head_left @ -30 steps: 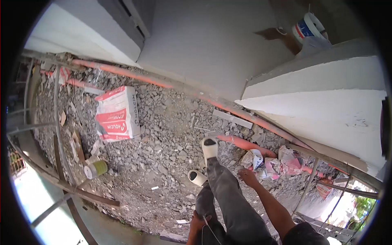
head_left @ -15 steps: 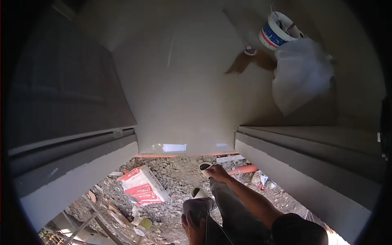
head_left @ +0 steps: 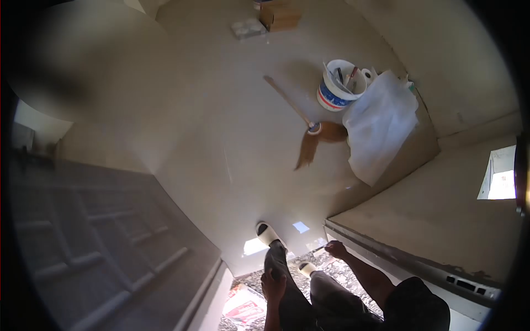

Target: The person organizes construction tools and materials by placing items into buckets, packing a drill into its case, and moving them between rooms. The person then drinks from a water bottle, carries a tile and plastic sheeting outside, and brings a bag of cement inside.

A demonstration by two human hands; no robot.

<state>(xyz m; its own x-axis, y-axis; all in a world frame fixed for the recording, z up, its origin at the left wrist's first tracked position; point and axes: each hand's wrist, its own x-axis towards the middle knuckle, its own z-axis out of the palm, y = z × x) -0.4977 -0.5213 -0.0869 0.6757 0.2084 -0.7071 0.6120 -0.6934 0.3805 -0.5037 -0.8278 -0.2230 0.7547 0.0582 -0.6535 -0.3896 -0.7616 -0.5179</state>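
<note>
My left hand [head_left: 273, 285] is low in the view, against the dark grey trouser leg [head_left: 288, 297], fingers apart with nothing visible in them. To the right, my right hand [head_left: 335, 249] hangs by the doorway's right edge, its fingers curled closed and nothing visible in them. A pale strip [head_left: 319, 252] lies near its fingertips; contact is unclear. One pale slipper [head_left: 267, 233] is on the smooth grey floor [head_left: 210, 182]; the other slipper [head_left: 306, 269] is lower, at the gravel outside.
A broom [head_left: 313, 128] lies on the floor beside a white bucket [head_left: 333, 94] of tools and a translucent sheet [head_left: 381, 124]. Farther back are a cardboard box [head_left: 280, 17] and a clear pack [head_left: 248, 28]. A panelled door [head_left: 110, 237] stands left; a red-white bag [head_left: 244, 305] lies outside.
The view has moved from the gravel into the room. One slippered foot is now inside on the smooth floor. My right hand has swung out beside the doorway edge; my left stays by the leg.
</note>
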